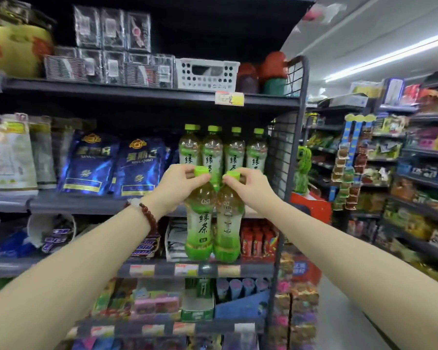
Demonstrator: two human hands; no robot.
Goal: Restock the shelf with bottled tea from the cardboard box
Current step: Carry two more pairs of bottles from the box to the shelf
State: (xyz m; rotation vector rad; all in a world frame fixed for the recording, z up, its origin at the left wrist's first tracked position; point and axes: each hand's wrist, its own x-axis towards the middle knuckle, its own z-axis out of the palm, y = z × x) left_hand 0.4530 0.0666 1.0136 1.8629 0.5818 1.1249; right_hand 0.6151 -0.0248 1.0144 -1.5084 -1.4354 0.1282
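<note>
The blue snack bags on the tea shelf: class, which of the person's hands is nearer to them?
Left. The left hand, holding a tea bottle by its neck, is just right of the blue bags. The right hand holds the second bottle farther right.

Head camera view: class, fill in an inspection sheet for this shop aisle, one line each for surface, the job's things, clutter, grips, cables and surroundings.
Surface: dark shelf board at chest height, with a wire mesh end panel on its right.
Job's things: four green tea bottles stand upright in a row on that shelf; two more, left held bottle and right held bottle, hang side by side in front of it. The cardboard box is not in view.
Clutter: blue bags left of the tea; white basket on the shelf above.
Grips: left hand pinches one cap, right hand the other.
Cables: nothing seen.
Surroundings: stocked shelves across the aisle; ceiling strip light.
</note>
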